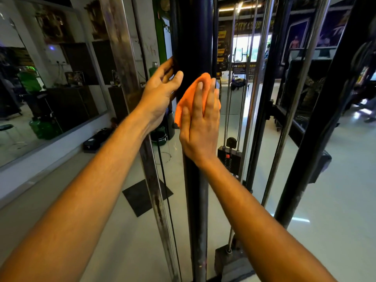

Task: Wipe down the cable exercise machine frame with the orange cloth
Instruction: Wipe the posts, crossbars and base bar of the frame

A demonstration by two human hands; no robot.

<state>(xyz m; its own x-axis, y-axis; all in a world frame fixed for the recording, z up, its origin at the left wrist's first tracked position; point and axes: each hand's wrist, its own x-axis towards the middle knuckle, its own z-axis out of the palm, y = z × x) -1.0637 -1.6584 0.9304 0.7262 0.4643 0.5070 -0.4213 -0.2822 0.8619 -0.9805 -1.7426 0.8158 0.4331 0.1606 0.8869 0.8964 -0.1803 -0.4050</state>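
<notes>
The right hand [200,127] presses the orange cloth [190,98] flat-fingered against the black frame post [193,37]; the left hand [160,92] touches the post's left edge, fingers relaxed.

A pale, glossy floor [317,180] carries everything here. The black upright post [196,210] of the machine frame stands on it at centre, with a dark square mat [145,197] lying flat just to its left. A weight stack [230,157] sits behind the post, and a black case [97,139] lies on the floor beside the mirrored wall, near green jugs [43,127]
</notes>
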